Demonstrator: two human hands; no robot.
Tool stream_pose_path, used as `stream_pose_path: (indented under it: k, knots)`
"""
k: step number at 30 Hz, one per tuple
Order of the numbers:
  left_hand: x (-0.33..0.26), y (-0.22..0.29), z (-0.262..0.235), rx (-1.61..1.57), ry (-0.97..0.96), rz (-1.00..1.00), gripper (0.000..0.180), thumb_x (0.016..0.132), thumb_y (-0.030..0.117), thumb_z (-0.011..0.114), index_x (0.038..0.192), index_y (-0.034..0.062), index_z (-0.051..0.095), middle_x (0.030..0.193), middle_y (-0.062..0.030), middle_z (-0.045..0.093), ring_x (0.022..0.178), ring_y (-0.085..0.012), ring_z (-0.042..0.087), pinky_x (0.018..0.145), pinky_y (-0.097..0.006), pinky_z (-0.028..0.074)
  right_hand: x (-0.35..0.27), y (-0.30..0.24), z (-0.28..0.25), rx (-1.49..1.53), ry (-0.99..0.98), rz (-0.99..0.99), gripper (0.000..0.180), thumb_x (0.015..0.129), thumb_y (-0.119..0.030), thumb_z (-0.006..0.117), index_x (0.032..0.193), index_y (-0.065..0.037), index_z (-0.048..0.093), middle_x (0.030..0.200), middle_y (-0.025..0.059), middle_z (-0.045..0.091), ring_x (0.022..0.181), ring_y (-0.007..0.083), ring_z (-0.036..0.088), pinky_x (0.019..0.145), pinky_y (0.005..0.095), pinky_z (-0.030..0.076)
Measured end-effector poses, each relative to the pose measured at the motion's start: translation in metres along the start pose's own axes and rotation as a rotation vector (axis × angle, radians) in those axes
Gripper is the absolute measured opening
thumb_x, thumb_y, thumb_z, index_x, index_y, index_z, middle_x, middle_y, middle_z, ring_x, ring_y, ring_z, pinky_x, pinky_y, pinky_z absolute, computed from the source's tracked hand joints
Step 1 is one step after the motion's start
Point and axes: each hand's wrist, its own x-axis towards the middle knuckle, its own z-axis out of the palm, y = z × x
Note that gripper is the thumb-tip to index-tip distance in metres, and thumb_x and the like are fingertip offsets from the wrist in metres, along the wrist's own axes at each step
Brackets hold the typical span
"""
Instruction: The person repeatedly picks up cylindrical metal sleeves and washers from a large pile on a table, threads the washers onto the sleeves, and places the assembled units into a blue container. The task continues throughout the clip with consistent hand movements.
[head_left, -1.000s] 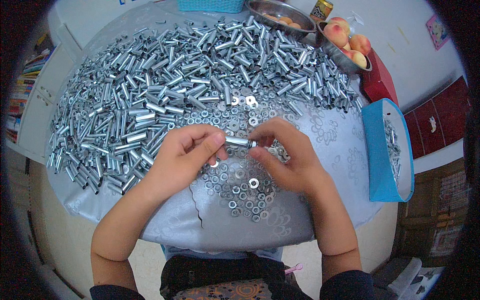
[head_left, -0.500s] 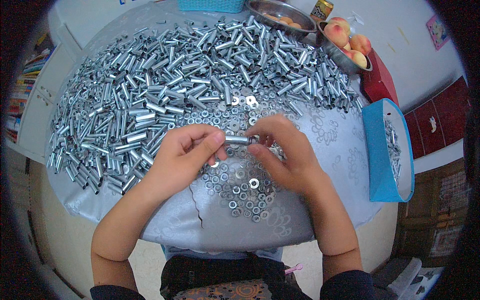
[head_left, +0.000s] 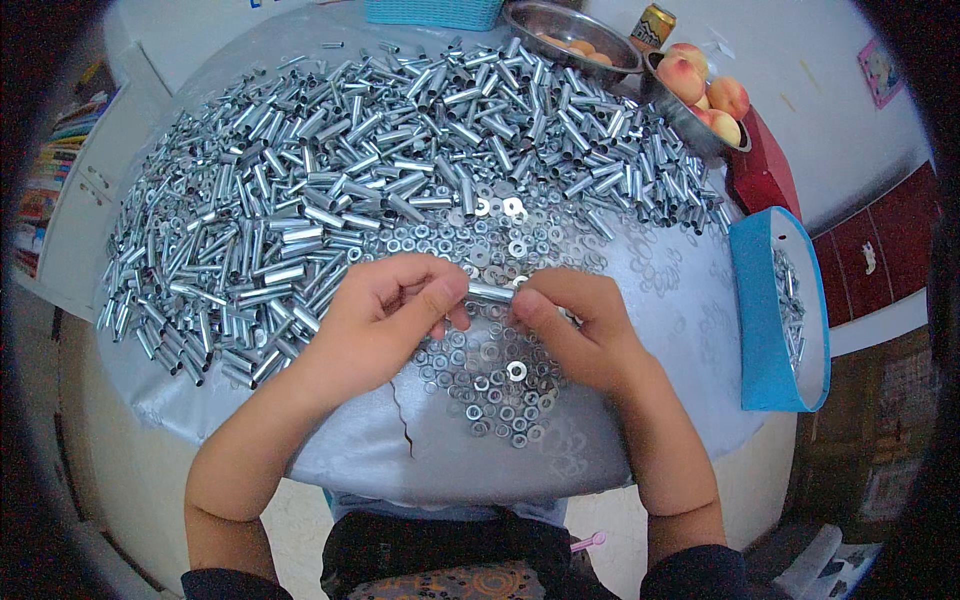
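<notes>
Working at one slim metal sleeve (head_left: 491, 292) appears to be the step in hand: its ends are pinched by the left hand (head_left: 392, 312) and right hand (head_left: 585, 325), above washers (head_left: 490, 392) strewn on the desk (head_left: 690, 340); steady alignment seems called for next.

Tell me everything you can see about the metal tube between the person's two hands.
The metal tube looks slim, round-sided and silvery, with a bright shine along its side. It lies nearly level, dipping slightly toward the right, above loose washers. The left hand pinches its left end between thumb and fingers, and the right hand pinches its right end. Fingers hide both ends, so I can't tell what, if anything, is fitted there.
</notes>
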Motion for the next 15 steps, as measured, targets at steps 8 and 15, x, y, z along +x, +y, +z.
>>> stream_pose_path:
  k: [8, 15]
  knots:
    - [0.002, -0.002, -0.001, 0.007, 0.013, 0.018, 0.021, 0.087, 0.019, 0.052, 0.090, 0.0000, 0.060, 0.071, -0.0028, 0.060, 0.061, -0.0057, 0.049, 0.055, -0.018, 0.039, 0.004, -0.002, 0.008, -0.202, 0.233, -0.263, 0.021, 0.075, -0.020, 0.064, 0.088, -0.006, 0.055, 0.073, 0.0099, 0.056, 0.063, 0.0281, 0.055, 0.055, 0.0352, 0.044]
    - [0.000, -0.006, 0.002, 0.121, -0.016, 0.102, 0.020, 0.087, 0.017, 0.050, 0.092, -0.0006, 0.057, 0.071, -0.0037, 0.060, 0.062, -0.0082, 0.052, 0.058, -0.022, 0.042, 0.002, -0.001, 0.005, -0.272, 0.186, -0.263, 0.019, 0.078, -0.023, 0.060, 0.079, -0.005, 0.054, 0.067, 0.0118, 0.052, 0.062, 0.0311, 0.053, 0.053, 0.0400, 0.042]
